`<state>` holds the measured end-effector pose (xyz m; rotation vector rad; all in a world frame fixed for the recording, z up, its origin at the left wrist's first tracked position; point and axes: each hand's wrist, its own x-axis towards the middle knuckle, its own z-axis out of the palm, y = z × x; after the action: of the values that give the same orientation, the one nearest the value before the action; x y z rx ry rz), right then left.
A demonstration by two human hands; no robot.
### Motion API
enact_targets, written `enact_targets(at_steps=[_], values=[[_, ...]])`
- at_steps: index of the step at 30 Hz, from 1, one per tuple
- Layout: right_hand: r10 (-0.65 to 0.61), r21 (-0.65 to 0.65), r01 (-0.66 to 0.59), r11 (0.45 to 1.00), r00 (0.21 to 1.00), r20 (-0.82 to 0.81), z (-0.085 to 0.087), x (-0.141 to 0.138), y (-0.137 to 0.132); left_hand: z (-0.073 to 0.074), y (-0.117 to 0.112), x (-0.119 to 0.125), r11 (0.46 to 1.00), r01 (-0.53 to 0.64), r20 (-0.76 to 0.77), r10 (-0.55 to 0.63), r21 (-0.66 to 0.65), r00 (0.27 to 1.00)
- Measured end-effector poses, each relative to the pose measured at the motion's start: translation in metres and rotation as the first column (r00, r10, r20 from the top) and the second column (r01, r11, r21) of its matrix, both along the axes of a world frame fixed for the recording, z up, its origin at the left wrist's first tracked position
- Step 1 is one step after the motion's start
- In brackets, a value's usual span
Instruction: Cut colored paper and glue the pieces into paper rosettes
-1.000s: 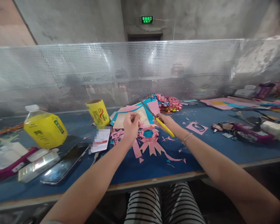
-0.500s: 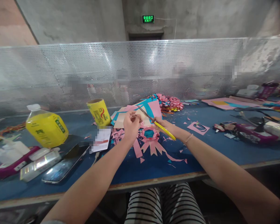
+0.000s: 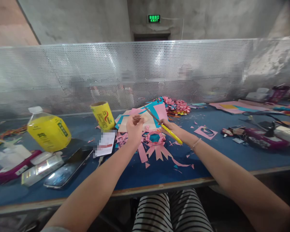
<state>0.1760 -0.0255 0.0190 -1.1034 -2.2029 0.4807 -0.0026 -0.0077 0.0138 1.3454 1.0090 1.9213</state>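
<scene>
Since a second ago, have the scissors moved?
Yes, slightly: the scissors in the right hand have swung their tip left, toward the left hand, judged against the pink rosette.

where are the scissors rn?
Head view, centre of the table: the scissors are in the right hand, blades pointing up-left over the paper sheets, just behind the pink rosette, right of the left hand.

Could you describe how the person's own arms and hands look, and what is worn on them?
Both forearms are bare, and the left hand and right hand wear no gloves. A thin bracelet circles the right wrist. A pale grey sleeve edge shows at the left upper arm.
</scene>
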Motion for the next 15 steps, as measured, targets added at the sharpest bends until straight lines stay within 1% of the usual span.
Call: enact_targets(at_steps=[2,5,8,10,15], values=[[-0.002,0.003,0.002,1.000,1.000,0.030,-0.0002,-0.0002,-0.0009,-0.0030,0.0042,-0.0007,1.000,0.015,0.044,-0.015,-0.017,0.999],[-0.040,0.013,0.039,0.999,0.994,0.102,-0.0023,-0.0019,-0.0022,-0.0046,0.0072,-0.0002,0.998,0.049,0.113,-0.046,-0.027,0.993],[-0.081,0.054,0.073,0.996,0.982,0.171,-0.0045,-0.0037,-0.0030,-0.0015,0.0054,0.0015,0.991,0.131,0.234,-0.122,-0.023,0.965],[-0.081,0.085,0.066,0.994,0.977,0.198,-0.0053,-0.0041,-0.0030,0.0014,0.0037,0.0021,0.980,0.197,0.310,-0.183,-0.015,0.933],[-0.105,0.125,0.078,0.989,0.967,0.232,-0.0057,-0.0029,-0.0016,0.0030,0.0048,0.0002,0.955,0.296,0.349,-0.268,-0.030,0.898]])
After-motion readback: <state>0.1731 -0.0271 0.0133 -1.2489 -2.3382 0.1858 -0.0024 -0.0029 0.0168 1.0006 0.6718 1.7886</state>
